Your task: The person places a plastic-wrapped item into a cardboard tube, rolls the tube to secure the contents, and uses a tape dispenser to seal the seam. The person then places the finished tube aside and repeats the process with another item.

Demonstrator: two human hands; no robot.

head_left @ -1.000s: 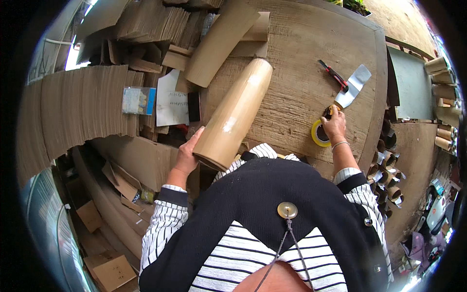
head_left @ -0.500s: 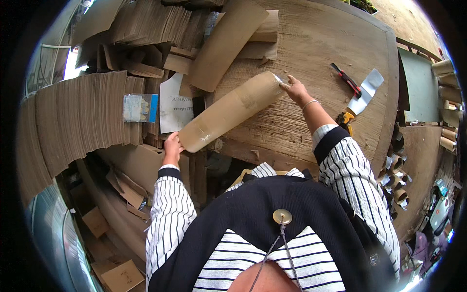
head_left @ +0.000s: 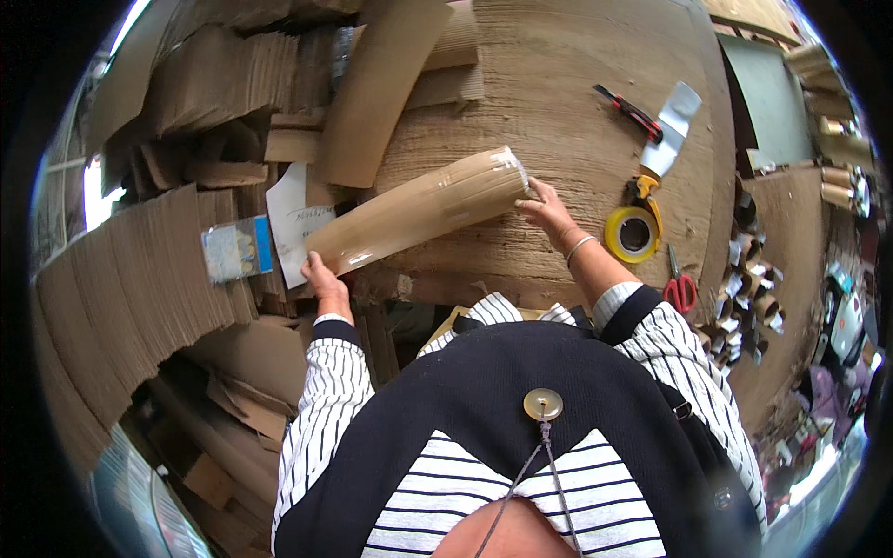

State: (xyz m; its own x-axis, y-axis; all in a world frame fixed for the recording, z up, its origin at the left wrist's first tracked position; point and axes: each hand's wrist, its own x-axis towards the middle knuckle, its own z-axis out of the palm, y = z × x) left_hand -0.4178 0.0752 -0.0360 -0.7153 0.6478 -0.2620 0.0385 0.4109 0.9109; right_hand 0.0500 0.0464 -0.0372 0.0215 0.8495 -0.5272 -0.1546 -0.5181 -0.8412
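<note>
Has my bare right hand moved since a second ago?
Yes, leftward, judged against the red and black utility knife: the right hand has left the yellow and black tape dispenser for the right end of the brown cardboard tube.

Cardboard tube (head_left: 419,212): underside hidden. White paper (head_left: 290,234): writing too small.

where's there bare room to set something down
Widest bare patch on the table: between the cardboard roll and the cutter. A narrower gap separates the right hand from the tape. Crowded: left, stacked cardboard; right, tape and scissors.
</note>
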